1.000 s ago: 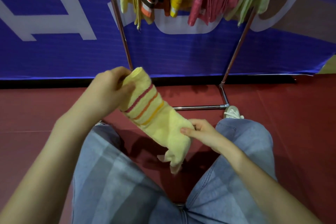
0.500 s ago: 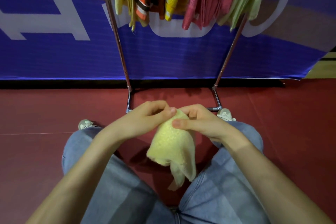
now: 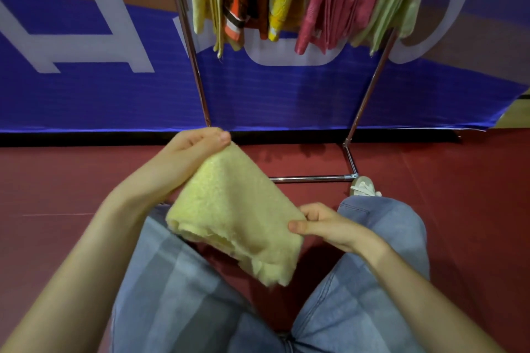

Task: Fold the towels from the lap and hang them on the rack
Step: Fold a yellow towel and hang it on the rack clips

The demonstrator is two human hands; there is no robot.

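Folded yellow towel (image 3: pixel 238 209) stretched between left hand (image 3: pixel 189 152) and right hand (image 3: pixel 324 223).

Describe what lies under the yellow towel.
Past the edges of the towel, jeans and red floor between the legs show. The stretch of thigh and floor directly beneath it is covered.

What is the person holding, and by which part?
A folded yellow towel: the left hand pinches its top corner, the right hand pinches its right edge.

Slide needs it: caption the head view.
Left hand and right hand hold a yellow towel above the lap, facing the towel-laden rack.
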